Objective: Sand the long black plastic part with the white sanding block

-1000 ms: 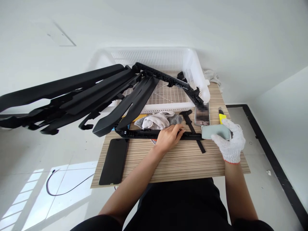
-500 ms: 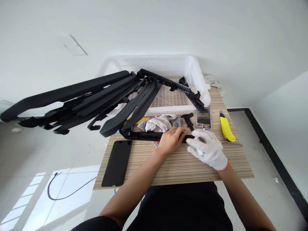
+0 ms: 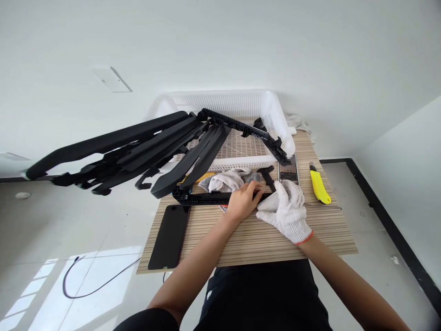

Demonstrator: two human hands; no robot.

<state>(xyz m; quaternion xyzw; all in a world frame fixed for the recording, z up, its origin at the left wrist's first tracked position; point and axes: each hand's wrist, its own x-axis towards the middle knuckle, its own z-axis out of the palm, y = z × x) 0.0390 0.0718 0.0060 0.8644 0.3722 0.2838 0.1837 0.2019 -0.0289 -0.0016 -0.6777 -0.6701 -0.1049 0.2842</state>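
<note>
My bare left hand (image 3: 244, 201) lies curled over a long black plastic strip (image 3: 203, 198) that runs across the wooden table (image 3: 258, 239), gripping it near the middle. My right hand (image 3: 284, 209), in a white knit glove, sits right beside the left, fingers closed and pressed down over the strip's right end. Whatever is under the glove is hidden. A small black bracket (image 3: 268, 177) and a phone (image 3: 288, 170) lie just beyond both hands.
A white slatted basket (image 3: 272, 108) stands at the table's far edge, with several long black trim pieces (image 3: 120, 149) jutting out left over the floor. Also here: a grey-white cloth (image 3: 227, 179), a yellow utility knife (image 3: 319, 186), a black flat panel (image 3: 168, 236), and a cable (image 3: 89, 280) on the floor.
My right hand held a pale green block at the right, then swept left along the strip to rest against my left hand. The yellow knife is now uncovered. My left hand stayed put.
</note>
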